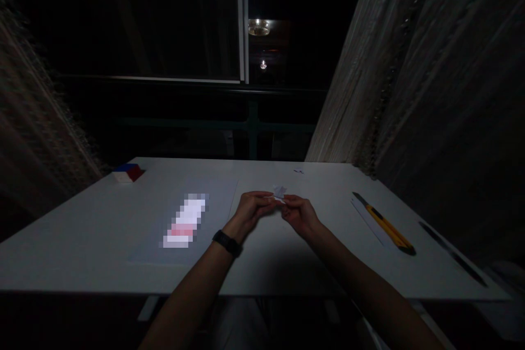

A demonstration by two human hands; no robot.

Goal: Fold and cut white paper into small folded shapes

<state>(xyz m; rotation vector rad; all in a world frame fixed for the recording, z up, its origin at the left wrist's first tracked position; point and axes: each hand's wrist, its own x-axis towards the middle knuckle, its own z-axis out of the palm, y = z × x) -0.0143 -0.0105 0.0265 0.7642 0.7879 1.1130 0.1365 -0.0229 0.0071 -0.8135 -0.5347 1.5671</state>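
Observation:
A small folded piece of white paper (279,191) is held above the middle of the white table. My left hand (253,206) pinches it from the left, its fingers closed, and a dark watch is on that wrist. From the right, my right hand (300,213) grips the same paper between thumb and fingers. The fingertips of both hands almost meet at the paper's lower edge. How the paper is folded is too small and dim to make out.
A lit phone screen, blurred out (184,221), lies on a pale sheet (143,251) at left. A coloured cube (128,172) sits far left. On the right are a yellow box cutter (385,224), a paper strip (368,222) and a dark pen-like stick (453,254). Paper scraps (299,171) lie behind.

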